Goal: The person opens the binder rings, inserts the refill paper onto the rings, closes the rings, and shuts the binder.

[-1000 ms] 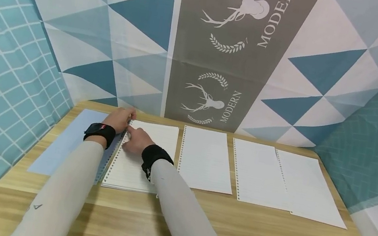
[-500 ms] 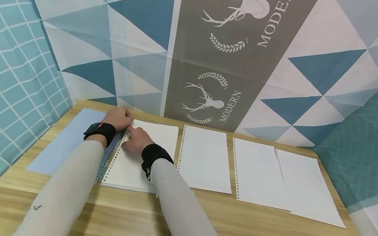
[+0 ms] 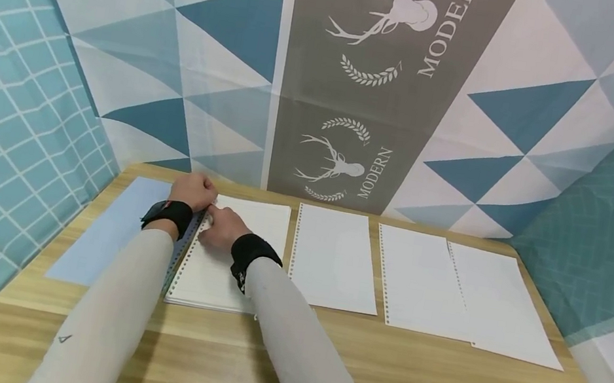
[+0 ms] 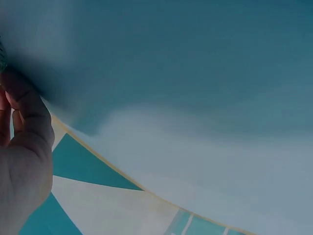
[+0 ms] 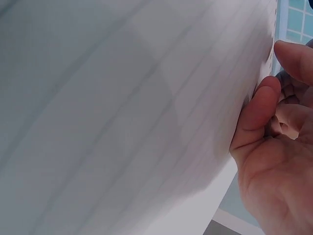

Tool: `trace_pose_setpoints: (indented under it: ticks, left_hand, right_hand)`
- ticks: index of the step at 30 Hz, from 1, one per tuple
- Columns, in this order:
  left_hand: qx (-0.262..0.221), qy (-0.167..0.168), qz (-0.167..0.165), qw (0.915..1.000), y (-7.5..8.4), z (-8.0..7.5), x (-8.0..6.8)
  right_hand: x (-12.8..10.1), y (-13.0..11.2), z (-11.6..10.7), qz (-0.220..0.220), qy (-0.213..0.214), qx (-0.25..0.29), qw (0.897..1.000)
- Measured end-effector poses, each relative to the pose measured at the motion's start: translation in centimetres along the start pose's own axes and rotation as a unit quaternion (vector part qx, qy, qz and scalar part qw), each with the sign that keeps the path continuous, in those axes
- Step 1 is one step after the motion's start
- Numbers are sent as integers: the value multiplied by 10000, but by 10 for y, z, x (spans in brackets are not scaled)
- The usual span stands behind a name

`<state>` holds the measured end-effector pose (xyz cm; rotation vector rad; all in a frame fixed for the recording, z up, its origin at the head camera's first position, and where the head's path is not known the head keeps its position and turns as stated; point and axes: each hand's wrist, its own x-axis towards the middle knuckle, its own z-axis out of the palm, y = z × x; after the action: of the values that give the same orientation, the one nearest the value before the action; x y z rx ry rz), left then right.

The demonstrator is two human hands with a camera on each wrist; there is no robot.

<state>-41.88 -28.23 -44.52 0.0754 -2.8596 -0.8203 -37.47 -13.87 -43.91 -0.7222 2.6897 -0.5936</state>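
On the wooden counter, front to back: loose-leaf paper stack beside blue binder cover. Right hand fingers curled at the stack's punched top corner; left hand curled at the binder rings, exact grip unclear. Loose sheets to the right.

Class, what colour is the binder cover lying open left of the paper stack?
Light blue binder cover, best seen in the head view.

The near strip of the table is left bare; farther back, flat loose sheets are spread, bounded by the backdrop.
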Motion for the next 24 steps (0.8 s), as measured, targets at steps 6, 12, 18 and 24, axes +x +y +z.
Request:
trace_pose_setpoints:
  ticks: [6, 12, 18, 24]
  left_hand:
    - [-134, -143, -148, 9997, -2, 0, 4]
    - [-143, -244, -237, 9993, 0, -4, 2]
    - [79, -150, 64, 9998, 0, -3, -4]
    - [225, -667, 367, 9968, 0, -1, 1]
  right_hand:
    - [-3, -1, -2, -81, 40, 9, 10000]
    - [-5, -4, -3, -107, 21, 95, 9999]
    - [0, -1, 5, -162, 56, -68, 9998]
    - [-1, 0, 5, -152, 98, -259, 9995]
